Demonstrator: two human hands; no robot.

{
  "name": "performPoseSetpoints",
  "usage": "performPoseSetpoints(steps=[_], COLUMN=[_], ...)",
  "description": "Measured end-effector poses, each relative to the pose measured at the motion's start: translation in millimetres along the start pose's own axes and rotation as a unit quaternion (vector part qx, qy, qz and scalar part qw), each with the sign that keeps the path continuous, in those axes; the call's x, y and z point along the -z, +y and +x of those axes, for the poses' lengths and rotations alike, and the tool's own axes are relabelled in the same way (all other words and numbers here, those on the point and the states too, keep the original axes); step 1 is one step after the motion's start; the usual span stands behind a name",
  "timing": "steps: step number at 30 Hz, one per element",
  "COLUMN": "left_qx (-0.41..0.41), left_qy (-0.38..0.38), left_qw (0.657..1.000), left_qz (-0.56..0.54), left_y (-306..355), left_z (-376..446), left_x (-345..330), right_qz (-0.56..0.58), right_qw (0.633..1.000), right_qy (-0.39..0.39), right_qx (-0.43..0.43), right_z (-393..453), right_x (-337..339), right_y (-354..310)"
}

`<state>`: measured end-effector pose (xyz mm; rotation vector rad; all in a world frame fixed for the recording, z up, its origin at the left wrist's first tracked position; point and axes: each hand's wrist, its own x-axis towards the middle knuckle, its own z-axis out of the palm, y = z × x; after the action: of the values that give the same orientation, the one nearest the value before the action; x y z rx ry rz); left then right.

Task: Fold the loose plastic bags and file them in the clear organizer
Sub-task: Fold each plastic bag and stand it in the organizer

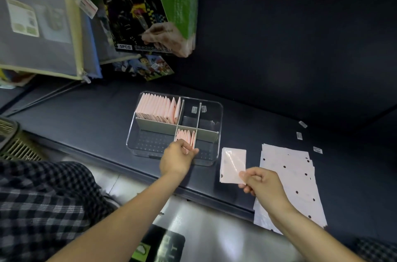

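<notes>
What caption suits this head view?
Left hand files folded bags in clear organizer; right hand holds another bag.

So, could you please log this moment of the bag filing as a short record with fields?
surface: dark shelf
organizer: clear organizer, split by dividers
back-left compartment: full row of folded pink bags
front-middle compartment: short row of folded bags
left hand: left hand grips the short row at its near end
right hand: right hand pinches one folded bag beside the organizer
unfolded supply: stack of loose bags on the right
</notes>
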<state>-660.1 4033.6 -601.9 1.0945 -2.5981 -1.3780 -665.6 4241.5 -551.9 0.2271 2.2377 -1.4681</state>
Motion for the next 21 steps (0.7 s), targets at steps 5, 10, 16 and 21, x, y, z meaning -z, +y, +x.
performPoseSetpoints(steps=[5, 10, 16, 21], left_qx=[-0.04, -0.03, -0.072, -0.081], left_qy=[0.041, 0.068, 0.089, 0.094], left_qw=[0.993, 0.991, 0.956, 0.958], left_qz=[0.1, 0.108, 0.272, 0.259], left_y=[-1, -9, -22, -28], left_z=[11, 17, 28, 35], left_x=[-19, -25, -27, -24], right_qz=[-0.02, -0.03, -0.034, -0.069], right_qw=[1.0, 0.999, 0.999, 0.993], right_qy=[-0.015, -0.025, -0.013, 0.024], right_qx=[0.017, 0.029, 0.04, 0.095], right_z=[-1, 2, 10, 29], right_x=[-10, -16, -26, -47], right_y=[3, -2, -8, -21])
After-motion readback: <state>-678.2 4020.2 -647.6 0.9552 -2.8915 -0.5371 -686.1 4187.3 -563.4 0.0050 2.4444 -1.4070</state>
